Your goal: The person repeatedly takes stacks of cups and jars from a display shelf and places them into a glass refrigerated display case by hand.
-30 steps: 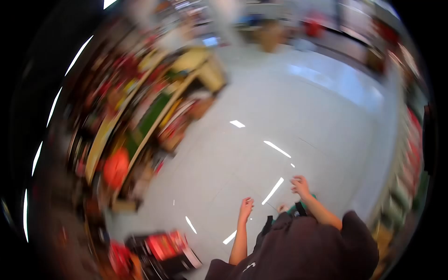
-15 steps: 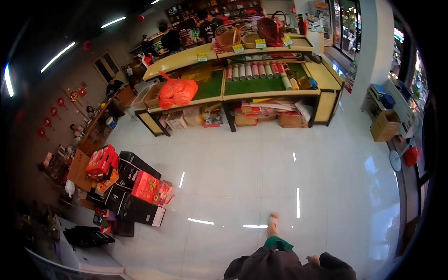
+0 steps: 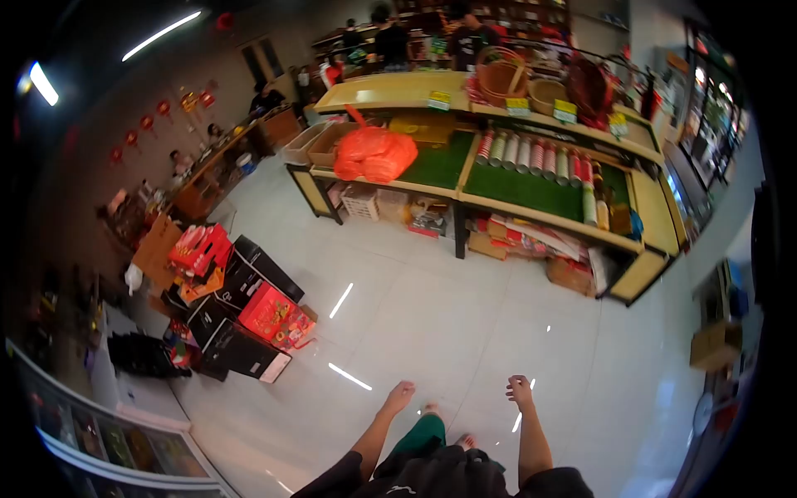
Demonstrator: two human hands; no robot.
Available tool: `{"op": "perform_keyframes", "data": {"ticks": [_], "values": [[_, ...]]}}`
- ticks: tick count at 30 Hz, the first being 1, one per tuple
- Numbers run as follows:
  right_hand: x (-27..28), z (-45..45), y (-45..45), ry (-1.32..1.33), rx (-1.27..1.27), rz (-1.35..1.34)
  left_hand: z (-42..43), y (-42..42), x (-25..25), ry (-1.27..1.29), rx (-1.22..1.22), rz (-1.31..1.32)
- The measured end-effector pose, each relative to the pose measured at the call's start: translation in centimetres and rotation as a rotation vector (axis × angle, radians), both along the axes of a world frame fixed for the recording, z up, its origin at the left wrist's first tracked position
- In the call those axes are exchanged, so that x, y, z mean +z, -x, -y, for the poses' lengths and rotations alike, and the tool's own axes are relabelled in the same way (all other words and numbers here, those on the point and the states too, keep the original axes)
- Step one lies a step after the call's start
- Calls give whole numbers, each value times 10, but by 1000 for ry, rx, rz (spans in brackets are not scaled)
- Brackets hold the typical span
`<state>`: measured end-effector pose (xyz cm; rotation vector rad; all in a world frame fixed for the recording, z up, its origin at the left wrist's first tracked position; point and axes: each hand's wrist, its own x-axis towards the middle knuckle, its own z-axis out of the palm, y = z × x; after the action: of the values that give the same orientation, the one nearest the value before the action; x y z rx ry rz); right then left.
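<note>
My left hand (image 3: 399, 396) hangs over the pale tiled floor at the lower middle, with nothing in it and its fingers loosely bent. To its right, my right hand (image 3: 520, 390) is also empty, its fingers slightly curled and apart. Neither touches anything. Between the two arms, my feet and a green trouser leg (image 3: 423, 433) show below. Farther ahead stands a display stand (image 3: 398, 184) with an orange-red plastic bag (image 3: 376, 154) and a row of tubes (image 3: 537, 158) on green matting.
Black cartons and red gift boxes (image 3: 270, 309) stand on the floor at left. A glass-topped cabinet (image 3: 124, 444) is at lower left. Baskets (image 3: 501, 79) top the stand. A cardboard box (image 3: 715, 346) sits at right. People (image 3: 390, 40) are at the back.
The view has swung, so the stand now lies farther right and the boxes lower left. Both my hands are in view again; half a second ago only part of my right hand showed.
</note>
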<state>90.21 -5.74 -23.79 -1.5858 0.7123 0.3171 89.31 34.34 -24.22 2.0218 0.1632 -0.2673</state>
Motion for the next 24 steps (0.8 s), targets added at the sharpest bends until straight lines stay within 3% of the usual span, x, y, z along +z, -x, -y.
{"op": "perform_keyframes", "data": {"ticks": [2, 3, 5, 6, 8, 10, 12, 14, 15, 20, 24], "values": [[15, -3, -50, 97, 132, 145, 31, -64, 17, 64, -46, -61], [16, -2, -68, 110, 179, 153, 40, -87, 2, 89, -17, -57], [21, 3, -85, 220, 254, 154, 54, -140, -23, -259, -181, -78], [-8, 18, -87, 232, 259, 107, 58, -154, -12, -398, -179, -103], [-37, 38, -70, 108, 86, -98, 48, -185, -30, -458, -200, -324], [-43, 56, -47, 67, 203, -450, 30, -190, -26, -348, -26, -435], [-49, 64, -37, 91, 314, -580, -2, -201, -49, -102, -21, -566], [-31, 47, -47, 97, 328, -684, -28, -191, -81, -156, 152, -532], [-27, 38, -59, 90, 331, -700, -44, -185, -85, -233, 117, -630], [-22, 27, -131, 46, 317, -713, -80, -190, -45, -437, 108, -895], [-32, 51, -214, 45, 246, -741, -90, -230, -65, -431, 110, -986]]}}
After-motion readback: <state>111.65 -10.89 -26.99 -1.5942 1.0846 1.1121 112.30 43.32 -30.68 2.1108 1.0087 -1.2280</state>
